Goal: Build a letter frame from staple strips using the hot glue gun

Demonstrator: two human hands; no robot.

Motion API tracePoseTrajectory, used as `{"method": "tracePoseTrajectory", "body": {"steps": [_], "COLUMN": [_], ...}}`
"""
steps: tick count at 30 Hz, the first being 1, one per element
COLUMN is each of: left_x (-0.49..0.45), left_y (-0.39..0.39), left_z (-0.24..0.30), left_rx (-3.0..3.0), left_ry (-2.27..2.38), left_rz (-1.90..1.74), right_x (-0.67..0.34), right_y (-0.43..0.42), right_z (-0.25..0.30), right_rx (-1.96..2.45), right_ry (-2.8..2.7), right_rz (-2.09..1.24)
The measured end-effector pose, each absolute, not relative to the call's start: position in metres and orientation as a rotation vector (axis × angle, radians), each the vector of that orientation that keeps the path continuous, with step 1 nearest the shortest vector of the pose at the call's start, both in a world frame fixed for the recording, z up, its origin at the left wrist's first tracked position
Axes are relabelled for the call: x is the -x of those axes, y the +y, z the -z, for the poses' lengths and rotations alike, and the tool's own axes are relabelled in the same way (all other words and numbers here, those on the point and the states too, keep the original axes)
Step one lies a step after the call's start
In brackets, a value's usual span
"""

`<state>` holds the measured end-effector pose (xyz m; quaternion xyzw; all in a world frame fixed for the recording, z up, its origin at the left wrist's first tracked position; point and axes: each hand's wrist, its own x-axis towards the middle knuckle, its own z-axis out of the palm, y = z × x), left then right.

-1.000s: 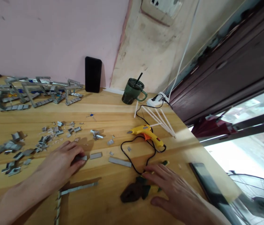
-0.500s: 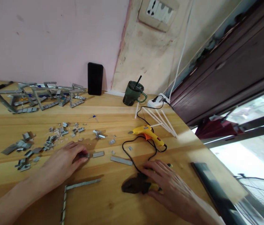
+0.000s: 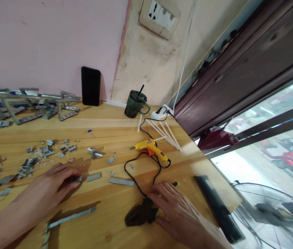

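Observation:
My left hand (image 3: 60, 181) pinches a small grey piece (image 3: 79, 178) between thumb and fingers, low over the table. Just right of it lies a short grey strip (image 3: 94, 176), and beyond that a longer grey strip (image 3: 121, 181). My right hand (image 3: 174, 211) is closed over the handles of a pair of pliers (image 3: 136, 215), hiding most of the handles. The dark jaws point left on the wood. In front of my left hand lies a thin L-shaped grey strip frame (image 3: 72, 218).
A yellow glue gun (image 3: 150, 148) with a looping black cord lies beyond my right hand. White glue sticks (image 3: 166, 133), a green mug (image 3: 135, 103) and a phone (image 3: 90, 85) are farther back. Cut grey scraps (image 3: 29, 164) and grey frames (image 3: 29, 105) spread left. A fan (image 3: 273, 211) stands right.
My view has turned right, so everything on the table sits farther left. My right hand has closed further over the pliers' handles. My left hand keeps its pinch on the small piece.

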<state>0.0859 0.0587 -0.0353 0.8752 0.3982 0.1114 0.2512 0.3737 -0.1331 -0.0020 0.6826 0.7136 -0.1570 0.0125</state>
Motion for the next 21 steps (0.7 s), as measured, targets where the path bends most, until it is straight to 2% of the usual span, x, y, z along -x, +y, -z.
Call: {"method": "tracePoseTrajectory", "body": {"steps": [13,15,18,21], "left_x": [-0.084,-0.084,-0.085,-0.088], "left_y": [0.060,0.059,0.058,0.055], "left_z": [0.054,0.054,0.052,0.043], "left_rx": [-2.369,-2.353,-2.301,-2.204], "left_ry": [1.111,1.108,1.141,1.236], "left_rz": [-0.403,-0.412,-0.461,-0.468], "right_x": [-0.378,-0.389,-0.407,-0.420], "right_y": [-0.115,-0.093,-0.053,-0.024], "right_z": [-0.014,-0.018,-0.016,-0.004], "right_rx": [-2.052,-2.184,-2.493,-2.557], "right_ry": [2.217,2.151,1.847,1.744], "right_rz": [0.514,0.380,-0.011,-0.067]}}
